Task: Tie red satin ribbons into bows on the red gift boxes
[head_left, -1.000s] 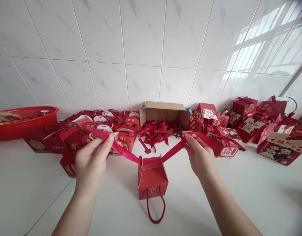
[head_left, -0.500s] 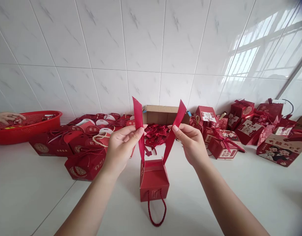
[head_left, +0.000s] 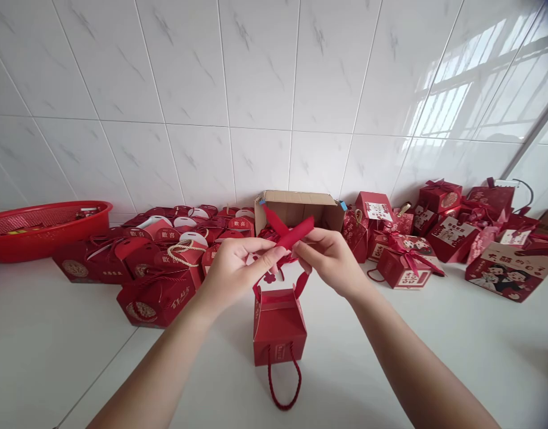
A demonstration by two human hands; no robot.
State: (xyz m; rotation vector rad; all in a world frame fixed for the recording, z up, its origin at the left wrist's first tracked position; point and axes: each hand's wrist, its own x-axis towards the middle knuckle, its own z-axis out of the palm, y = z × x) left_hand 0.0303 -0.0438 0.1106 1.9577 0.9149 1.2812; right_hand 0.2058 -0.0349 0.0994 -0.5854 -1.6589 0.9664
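Note:
A small red box (head_left: pixel 280 328) stands upright on the white table, a dark red cord handle (head_left: pixel 285 407) hanging from its near side. Wide red ribbon (head_left: pixel 296 232) rises from both sides of its top, and its two ends cross above the box. My left hand (head_left: pixel 242 268) pinches the ribbon at the crossing, thumb on top. Close beside it on the right, my right hand (head_left: pixel 332 259) has its fingers closed on the ribbon too. Fingers partly hide the crossing.
Many red boxes (head_left: pixel 95 260) are massed at the left, near a red plastic basket (head_left: pixel 89 223). Behind my hands a cardboard box (head_left: pixel 301 196) lies open against the tiled wall. More decorated boxes (head_left: pixel 510 274) with bows stand at the right.
Both hands have come together, and the ribbon ends, upright and apart before, now cross. Another person's hand at the basket on the left has gone out of view.

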